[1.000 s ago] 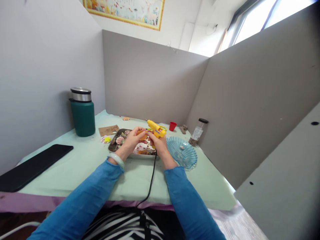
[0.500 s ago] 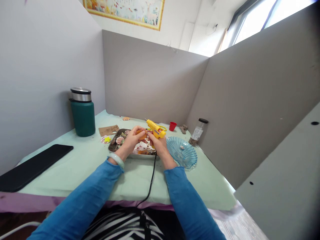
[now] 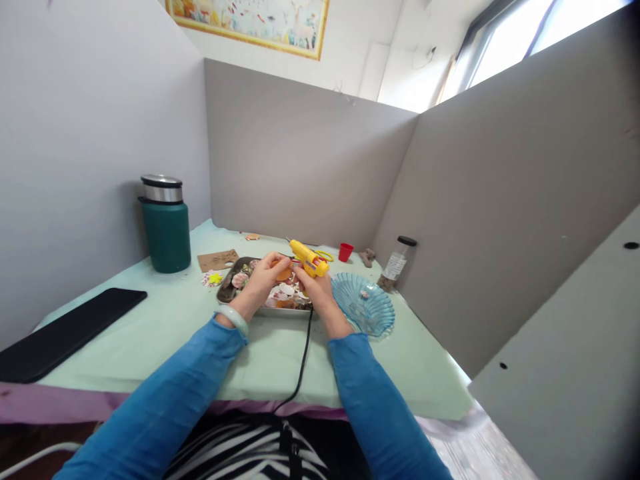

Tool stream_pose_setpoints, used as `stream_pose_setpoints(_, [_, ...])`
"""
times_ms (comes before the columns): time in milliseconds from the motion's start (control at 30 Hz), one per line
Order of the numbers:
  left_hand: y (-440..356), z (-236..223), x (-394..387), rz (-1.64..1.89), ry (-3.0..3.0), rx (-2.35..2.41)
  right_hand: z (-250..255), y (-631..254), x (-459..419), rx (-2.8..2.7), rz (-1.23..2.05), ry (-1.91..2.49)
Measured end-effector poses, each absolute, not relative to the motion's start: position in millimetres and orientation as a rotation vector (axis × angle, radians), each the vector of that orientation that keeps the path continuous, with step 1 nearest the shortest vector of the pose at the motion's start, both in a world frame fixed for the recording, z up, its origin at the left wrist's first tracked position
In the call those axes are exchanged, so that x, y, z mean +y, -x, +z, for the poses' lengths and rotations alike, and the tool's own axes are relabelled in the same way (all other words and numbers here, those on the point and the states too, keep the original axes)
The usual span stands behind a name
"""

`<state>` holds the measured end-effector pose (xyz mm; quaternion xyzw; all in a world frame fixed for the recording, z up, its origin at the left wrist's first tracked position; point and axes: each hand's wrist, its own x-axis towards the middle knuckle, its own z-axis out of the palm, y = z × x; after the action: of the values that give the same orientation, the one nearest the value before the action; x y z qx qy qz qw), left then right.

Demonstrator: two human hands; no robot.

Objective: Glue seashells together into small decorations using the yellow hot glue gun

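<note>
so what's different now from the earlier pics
The yellow glue gun in the right hand has shifted slightly left. Nothing was visibly picked up or let go: the left hand still holds the orange piece. Tray, blue plate and red cup stayed put.

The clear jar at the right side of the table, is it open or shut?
Shut: the black lid sits on top of the jar.

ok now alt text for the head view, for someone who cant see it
A person's left hand holds a flat orange piece and the right hand a yellow plastic glue gun above a shallow metal tray of shells, beside a blue scalloped plate.
</note>
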<state>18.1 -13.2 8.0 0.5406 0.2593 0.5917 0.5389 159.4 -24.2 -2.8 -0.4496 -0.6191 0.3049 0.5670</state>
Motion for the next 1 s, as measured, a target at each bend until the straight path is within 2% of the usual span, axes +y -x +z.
stream_pose_setpoints(1000, [-13.3, 5.1, -7.0, 1.172, -1.085, 0.629, 0.3, -157.1, -24.2, -1.31, 0.879, 0.987])
